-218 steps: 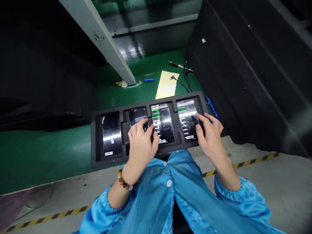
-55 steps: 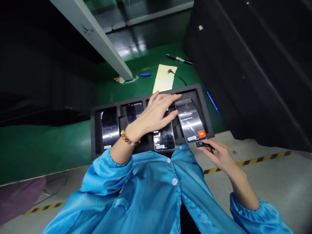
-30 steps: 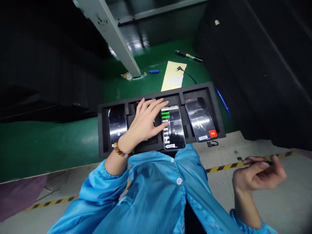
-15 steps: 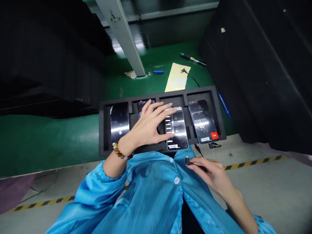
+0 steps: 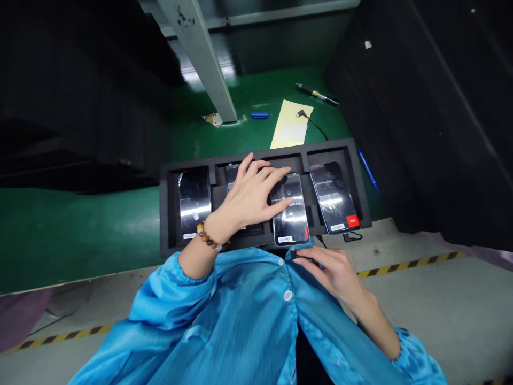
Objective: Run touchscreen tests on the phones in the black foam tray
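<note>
A black foam tray (image 5: pixel 240 159) with compartments holds several smartphones. My left hand (image 5: pixel 250 198) is spread open over the middle of it, its thumb over the screen of the third smartphone (image 5: pixel 292 219) from the left. That screen is dark with a small red patch low on its right. Beneath my left hand a second smartphone (image 5: pixel 232 175) is mostly hidden. Just below the third phone's bottom edge, my right hand (image 5: pixel 336 267) pinches a black cable plug (image 5: pixel 294 253). The rightmost smartphone (image 5: pixel 335 198) shows a red box; the leftmost smartphone (image 5: pixel 194 198) has a dark screen.
On the green table (image 5: pixel 112 224) beyond the tray lie a yellow paper (image 5: pixel 286 128), a cable end (image 5: pixel 301 114), a blue cap (image 5: pixel 259 115) and a black pen (image 5: pixel 316 95). A blue pen (image 5: pixel 367 170) lies right of the tray. Dark stacks (image 5: pixel 409 117) flank both sides.
My right hand has moved left and up with the plug, closer to the third phone's bottom edge. That phone's screen has gone from a list to a dark page with red. My left hand shifted slightly.
</note>
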A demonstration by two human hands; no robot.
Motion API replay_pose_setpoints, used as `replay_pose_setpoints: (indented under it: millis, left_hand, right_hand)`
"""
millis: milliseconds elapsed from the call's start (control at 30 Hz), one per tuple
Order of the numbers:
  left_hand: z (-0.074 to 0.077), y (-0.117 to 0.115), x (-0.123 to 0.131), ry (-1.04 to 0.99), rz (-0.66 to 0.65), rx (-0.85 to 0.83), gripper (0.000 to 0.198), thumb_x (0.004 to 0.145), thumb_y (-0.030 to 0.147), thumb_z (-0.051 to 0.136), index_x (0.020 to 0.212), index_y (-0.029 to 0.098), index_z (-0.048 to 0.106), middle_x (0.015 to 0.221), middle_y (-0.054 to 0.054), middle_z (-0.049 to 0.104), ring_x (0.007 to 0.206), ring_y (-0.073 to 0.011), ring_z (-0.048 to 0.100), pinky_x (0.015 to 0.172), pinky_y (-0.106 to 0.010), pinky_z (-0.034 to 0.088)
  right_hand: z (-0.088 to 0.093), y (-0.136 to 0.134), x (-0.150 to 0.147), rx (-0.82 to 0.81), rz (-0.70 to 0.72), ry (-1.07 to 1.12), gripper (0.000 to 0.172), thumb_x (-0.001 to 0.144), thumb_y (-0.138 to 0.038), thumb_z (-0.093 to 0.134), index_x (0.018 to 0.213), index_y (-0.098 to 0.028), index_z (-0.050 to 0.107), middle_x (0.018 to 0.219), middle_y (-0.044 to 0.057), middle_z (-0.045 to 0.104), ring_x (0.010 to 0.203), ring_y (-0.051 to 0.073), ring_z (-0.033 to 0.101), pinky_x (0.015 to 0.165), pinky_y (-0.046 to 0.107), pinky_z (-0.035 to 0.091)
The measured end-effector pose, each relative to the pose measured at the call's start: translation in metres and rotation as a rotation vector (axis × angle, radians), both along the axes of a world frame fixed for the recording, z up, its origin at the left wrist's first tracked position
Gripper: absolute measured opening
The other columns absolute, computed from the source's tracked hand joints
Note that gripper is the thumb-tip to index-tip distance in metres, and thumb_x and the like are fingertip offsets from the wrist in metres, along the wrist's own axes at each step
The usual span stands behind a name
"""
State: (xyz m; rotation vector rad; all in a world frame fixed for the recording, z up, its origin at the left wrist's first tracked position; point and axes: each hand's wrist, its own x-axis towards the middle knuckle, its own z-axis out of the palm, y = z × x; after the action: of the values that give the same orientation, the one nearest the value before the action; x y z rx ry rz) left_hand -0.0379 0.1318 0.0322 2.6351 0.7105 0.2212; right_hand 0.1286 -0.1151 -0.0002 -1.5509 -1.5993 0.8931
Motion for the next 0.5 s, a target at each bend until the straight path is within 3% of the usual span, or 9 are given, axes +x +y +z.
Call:
replay_pose_setpoints:
  millis: [233,500]
  left_hand:
    - [-0.001,0.002,0.0,-0.001,0.019,-0.027,0.07,0.104,0.066,0.057,0.159,0.022,0.057,0.135,-0.01,0.076,0.145,-0.0344,0.054,0.139,-0.063,0.012]
    - [0.005,0.005,0.0,0.008,0.036,-0.104,0.069,0.103,0.067,0.058,0.155,0.022,0.058,0.132,-0.011,0.077,0.135,-0.0307,0.061,0.136,-0.06,0.02]
  right_hand:
    - [0.0,0.001,-0.001,-0.021,-0.048,0.006,0.013,0.107,-0.028,0.071,0.119,-0.026,0.077,0.109,-0.001,0.086,0.093,0.019,0.084,0.084,0.03,0.066]
    - [-0.005,-0.003,-0.015,-0.048,-0.207,0.051,0.012,0.107,-0.03,0.072,0.115,-0.026,0.079,0.106,0.001,0.086,0.09,0.019,0.083,0.081,0.03,0.067]
